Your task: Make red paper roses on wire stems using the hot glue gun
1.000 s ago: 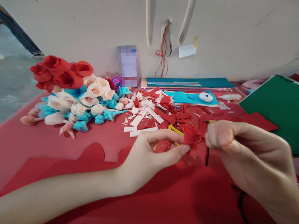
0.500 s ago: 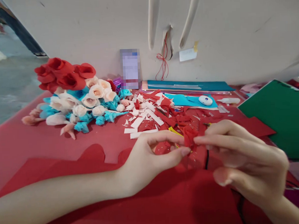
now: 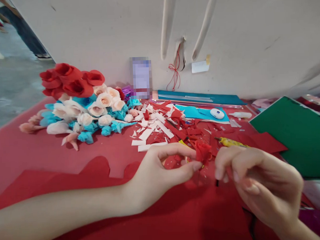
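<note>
My left hand [image 3: 164, 167] pinches a small red paper rose [image 3: 202, 151] between thumb and fingers, over the middle of the table. To the right of the rose, my right hand [image 3: 259, 179] is apart from it, its fingers loosely bent and the thumb standing off, with nothing visible in them. Behind my right hand lies a yellow tool with a dark tip [image 3: 233, 142], perhaps a glue gun, partly hidden. Beneath my hands spreads a large cut red sheet [image 3: 163, 225].
Red, white and blue paper flowers [image 3: 83, 108] are piled at the left. Red and white scraps [image 3: 160, 125] lie mid-table. Near the wall are a phone [image 3: 141, 77], a teal sheet [image 3: 201, 97] and a white oval device [image 3: 216, 113]. A green board [image 3: 294, 136] leans at right.
My right hand has come off the red rose and drawn back slightly down, its fingers curling. More of the yellow tool shows behind it. My left hand keeps its hold.
</note>
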Motion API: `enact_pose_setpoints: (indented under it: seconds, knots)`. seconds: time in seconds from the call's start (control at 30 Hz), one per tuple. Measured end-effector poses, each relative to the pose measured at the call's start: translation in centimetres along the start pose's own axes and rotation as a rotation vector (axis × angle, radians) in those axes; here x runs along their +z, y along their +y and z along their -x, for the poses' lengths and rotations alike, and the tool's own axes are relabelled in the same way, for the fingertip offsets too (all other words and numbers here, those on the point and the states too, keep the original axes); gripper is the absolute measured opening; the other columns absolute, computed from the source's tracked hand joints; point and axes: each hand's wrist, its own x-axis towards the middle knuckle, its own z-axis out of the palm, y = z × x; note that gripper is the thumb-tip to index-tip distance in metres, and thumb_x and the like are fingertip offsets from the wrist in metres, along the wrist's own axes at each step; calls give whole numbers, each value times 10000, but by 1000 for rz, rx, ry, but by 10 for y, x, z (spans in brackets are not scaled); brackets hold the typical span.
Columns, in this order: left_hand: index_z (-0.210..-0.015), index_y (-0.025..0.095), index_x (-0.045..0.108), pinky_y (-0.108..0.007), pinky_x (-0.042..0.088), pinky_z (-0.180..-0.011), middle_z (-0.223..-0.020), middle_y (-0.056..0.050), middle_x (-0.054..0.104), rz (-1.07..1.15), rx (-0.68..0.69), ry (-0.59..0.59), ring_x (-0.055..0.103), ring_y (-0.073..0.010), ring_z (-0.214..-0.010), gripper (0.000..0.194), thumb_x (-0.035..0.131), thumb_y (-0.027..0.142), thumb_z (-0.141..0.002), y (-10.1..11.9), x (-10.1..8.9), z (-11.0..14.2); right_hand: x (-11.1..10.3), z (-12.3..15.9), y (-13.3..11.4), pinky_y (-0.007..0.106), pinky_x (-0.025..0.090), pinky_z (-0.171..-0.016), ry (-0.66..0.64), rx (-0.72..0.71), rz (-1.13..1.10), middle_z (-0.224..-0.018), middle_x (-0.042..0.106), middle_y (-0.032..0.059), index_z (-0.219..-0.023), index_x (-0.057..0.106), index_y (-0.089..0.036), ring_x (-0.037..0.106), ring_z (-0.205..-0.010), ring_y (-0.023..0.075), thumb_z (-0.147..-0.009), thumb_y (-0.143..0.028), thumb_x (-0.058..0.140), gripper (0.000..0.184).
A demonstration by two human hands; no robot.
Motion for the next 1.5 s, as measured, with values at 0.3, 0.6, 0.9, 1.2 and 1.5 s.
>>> enact_pose_setpoints:
  seconds: [0.3, 0.6, 0.9, 1.2, 1.5]
  knots:
    - [-743, 109, 613, -247, 454, -747, -769, -51, 629, -28, 52, -13, 561, -150, -763, 76, 610, 183, -728, -1, -2, 1, 4, -2, -8, 151, 399, -439, 55, -144, 618, -607, 536, -43, -916, 566, -217, 468, -474, 47, -717, -119, 619, 227]
    - [-707, 129, 601, -202, 446, -710, -718, -9, 608, -44, 114, -24, 548, -105, -701, 30, 603, 145, -733, -2, -2, 2, 8, -4, -10, 141, 371, -416, 72, -141, 700, -591, 576, -44, -790, 571, -217, 483, -468, 37, -739, -126, 601, 109]
    - [-697, 139, 598, -196, 444, -699, -702, 0, 602, -64, 103, -25, 553, -104, -698, 44, 618, 167, -725, -6, -1, 0, 1, -2, -6, 209, 336, -470, -22, 100, 191, -637, 483, -27, -757, 508, -224, 416, -544, 79, -830, -223, 501, 73]
    - [-731, 210, 631, -108, 440, -660, -727, 52, 643, 20, 66, 44, 561, -65, -705, 11, 636, 205, -724, -10, -4, -2, -3, -9, 1, 237, 329, -552, 59, 293, -183, -782, 420, -6, -754, 494, -209, 396, -647, 95, -839, -258, 496, 98]
    - [-792, 239, 629, -143, 446, -738, -784, 50, 613, 60, 148, 124, 544, -72, -769, 59, 630, 216, -738, -12, -11, -10, -1, -12, 2, 178, 368, -621, -328, 452, 126, -874, 506, -32, -733, 530, -218, 456, -705, 66, -797, -204, 549, 68]
